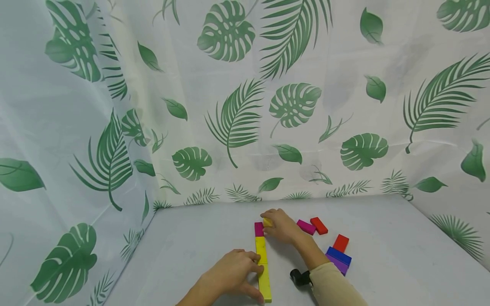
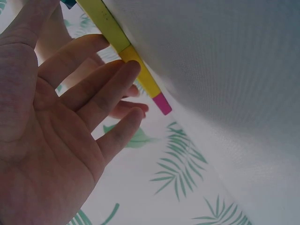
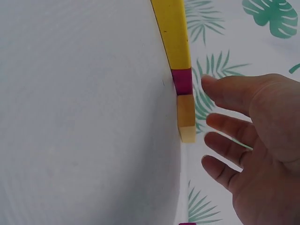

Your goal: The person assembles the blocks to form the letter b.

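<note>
A row of blocks runs away from me on the table: a lime-yellow block nearest, then a yellow block, then a short magenta block. My left hand lies at the row's left side, its relaxed fingertips touching the yellow blocks and its thumb at the near end. At the far end, my right hand reaches over a small orange-yellow block beside the magenta one. In the right wrist view its thumb and fingers are spread, their tips right by that block.
Right of the row lie a second magenta block, a red block, another red block, a blue block and a purple block. A black device sits at my right wrist. Leaf-printed curtains border the table.
</note>
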Motion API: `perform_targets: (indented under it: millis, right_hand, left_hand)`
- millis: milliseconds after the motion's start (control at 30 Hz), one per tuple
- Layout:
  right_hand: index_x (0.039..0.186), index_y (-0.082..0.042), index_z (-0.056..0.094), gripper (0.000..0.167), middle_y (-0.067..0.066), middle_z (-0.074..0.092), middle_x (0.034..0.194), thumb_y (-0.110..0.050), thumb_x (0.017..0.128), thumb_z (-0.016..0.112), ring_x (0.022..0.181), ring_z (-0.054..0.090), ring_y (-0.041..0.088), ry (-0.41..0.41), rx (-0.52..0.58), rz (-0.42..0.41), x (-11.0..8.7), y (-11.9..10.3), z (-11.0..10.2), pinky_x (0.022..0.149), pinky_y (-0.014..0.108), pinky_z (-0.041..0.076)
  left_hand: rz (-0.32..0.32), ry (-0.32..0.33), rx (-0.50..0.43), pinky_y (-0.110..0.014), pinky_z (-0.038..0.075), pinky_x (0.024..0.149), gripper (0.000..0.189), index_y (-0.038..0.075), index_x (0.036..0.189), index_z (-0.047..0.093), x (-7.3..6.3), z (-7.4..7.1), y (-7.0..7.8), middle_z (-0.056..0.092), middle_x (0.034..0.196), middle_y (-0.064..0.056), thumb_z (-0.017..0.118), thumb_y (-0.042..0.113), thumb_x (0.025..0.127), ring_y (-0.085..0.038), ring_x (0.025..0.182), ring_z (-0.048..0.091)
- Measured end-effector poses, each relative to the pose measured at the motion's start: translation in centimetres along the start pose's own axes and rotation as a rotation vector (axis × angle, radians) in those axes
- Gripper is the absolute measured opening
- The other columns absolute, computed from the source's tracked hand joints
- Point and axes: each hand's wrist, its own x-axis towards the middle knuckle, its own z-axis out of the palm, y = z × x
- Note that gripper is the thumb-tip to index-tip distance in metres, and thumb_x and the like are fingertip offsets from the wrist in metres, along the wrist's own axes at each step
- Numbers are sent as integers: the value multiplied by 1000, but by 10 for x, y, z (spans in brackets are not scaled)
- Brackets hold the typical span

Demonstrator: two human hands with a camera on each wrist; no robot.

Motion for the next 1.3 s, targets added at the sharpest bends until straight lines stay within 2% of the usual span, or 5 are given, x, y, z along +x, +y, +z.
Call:
perform_targets:
  millis: [300, 567, 900, 1100, 1300]
  right_hand:
    - [143, -11, 63, 52, 11, 61, 147, -20, 94, 78, 131, 54, 34, 26, -79, -10, -1, 5, 3, 109, 54, 52]
    - [146, -12, 61, 51, 10, 54, 156, -26, 98, 73, 138, 49, 37, -17, -58, 34, -3, 11, 5, 112, 60, 47]
    - [140, -11, 66, 46, 11, 57, 152, -21, 96, 75, 135, 51, 37, -9, -105, 18, -2, 16, 6, 111, 62, 46]
    - [134, -13, 71, 38, 11, 58, 151, -17, 96, 75, 134, 53, 38, 2, -85, 43, -2, 17, 4, 110, 61, 47]
    - [133, -15, 72, 38, 8, 62, 148, -18, 95, 76, 133, 55, 36, 24, -59, 68, -2, 19, 5, 111, 62, 46]
  left_hand:
    - [-6, 2, -8, -42, 52, 111, 65, 35, 125, 76, 0, -1, 0, 70, 133, 11, 79, 74, 73, -6, 125, 62]
    - [-12, -7, -8, -43, 51, 112, 66, 36, 127, 76, 0, -1, 1, 69, 135, 10, 79, 74, 73, -6, 127, 61]
    - [-3, -2, -15, -43, 51, 111, 65, 35, 126, 76, 0, -1, 1, 70, 134, 10, 79, 73, 74, -6, 126, 62]
    - [-1, 11, -6, -42, 50, 112, 66, 35, 126, 76, -1, 0, 1, 70, 134, 10, 80, 74, 73, -6, 126, 61]
    - [-2, 8, -5, -42, 50, 112, 66, 35, 126, 76, -1, 1, 1, 70, 133, 10, 80, 74, 73, -5, 126, 61]
